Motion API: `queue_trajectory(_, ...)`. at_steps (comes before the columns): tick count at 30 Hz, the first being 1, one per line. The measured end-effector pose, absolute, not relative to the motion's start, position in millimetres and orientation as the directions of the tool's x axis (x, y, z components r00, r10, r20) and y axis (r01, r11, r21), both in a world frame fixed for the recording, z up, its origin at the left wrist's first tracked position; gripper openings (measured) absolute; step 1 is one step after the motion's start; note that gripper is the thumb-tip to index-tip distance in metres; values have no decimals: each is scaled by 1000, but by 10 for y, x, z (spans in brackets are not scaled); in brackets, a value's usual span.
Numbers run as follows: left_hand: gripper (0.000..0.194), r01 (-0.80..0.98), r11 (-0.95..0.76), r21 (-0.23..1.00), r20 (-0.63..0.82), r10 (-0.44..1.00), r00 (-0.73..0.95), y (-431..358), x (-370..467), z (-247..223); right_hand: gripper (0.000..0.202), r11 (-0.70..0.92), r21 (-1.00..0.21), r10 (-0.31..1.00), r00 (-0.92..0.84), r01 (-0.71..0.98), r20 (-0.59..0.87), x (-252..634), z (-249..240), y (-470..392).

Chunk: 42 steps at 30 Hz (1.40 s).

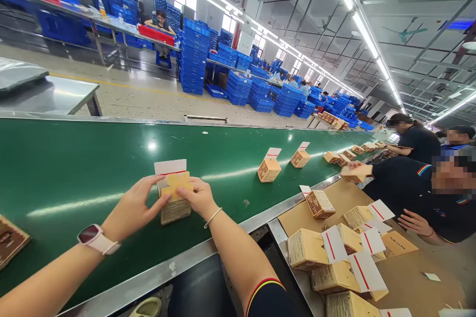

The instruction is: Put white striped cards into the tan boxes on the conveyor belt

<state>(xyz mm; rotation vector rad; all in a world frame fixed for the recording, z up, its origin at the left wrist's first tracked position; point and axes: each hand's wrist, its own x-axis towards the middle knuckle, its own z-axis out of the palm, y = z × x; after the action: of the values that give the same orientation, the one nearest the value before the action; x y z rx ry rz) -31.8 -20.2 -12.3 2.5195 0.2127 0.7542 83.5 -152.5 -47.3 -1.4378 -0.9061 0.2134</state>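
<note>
My left hand (133, 208) and my right hand (200, 197) both hold a small tan cardboard box (174, 205) lying on the green conveyor belt (74, 158). The box's white lid flap with a red stripe stands open at its far end, and my fingers press a tan inner flap on top. A watch with a pink strap is on my left wrist, a thin bracelet on my right.
More open boxes (268, 168) ride the belt to the right. A pile of boxes (334, 257) lies on brown cardboard at the right, beside a seated co-worker's hand (415, 222). Another co-worker's hand holds a box (356, 173). Stacked blue crates (193, 54) stand beyond the belt.
</note>
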Motion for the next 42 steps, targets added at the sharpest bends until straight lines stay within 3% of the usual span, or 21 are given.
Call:
queue_trajectory(5,62,-12,-871,492,343,181,922,-151,-210,-83,48,151,-909,591,701,389,398,851,-389,-1585)
queue_trajectory(9,55,-121,-866,486,337,58,940,-222,-87,107,59,172,-907,678,622,384,392,897,-289,-1668)
queue_trajectory(12,47,-94,-868,487,275,50,960,-364,-28,247,60,164,-899,684,609,407,400,922,-257,-1728)
queue_trajectory(17,39,27,-791,611,-1,33,999,-466,11,437,50,212,-867,561,671,450,485,872,-300,-1780)
queue_trajectory(21,32,23,-735,678,-106,-67,992,-371,94,505,37,223,-826,402,723,517,561,775,-359,-1732)
queue_trajectory(24,33,56,-746,663,-154,-63,986,-351,176,493,39,204,-864,287,815,461,503,777,-359,-1689)
queue_trajectory(27,34,76,-724,685,-43,65,997,-449,209,382,43,167,-920,234,892,355,387,849,-326,-1684)
queue_trajectory(32,49,-125,-600,790,424,388,818,-646,180,-21,38,139,-952,146,945,274,293,960,-325,-1739)
queue_trajectory(35,47,-251,-623,741,542,334,772,-653,195,-205,41,148,-968,100,970,204,220,1011,-370,-1774)
queue_trajectory(38,42,-287,-676,678,546,204,813,-626,232,-249,45,161,-975,124,977,154,175,1085,-402,-1829)
queue_trajectory(42,45,-277,-702,656,524,159,837,-717,305,-216,44,156,-984,184,977,83,112,1243,-372,-1963)
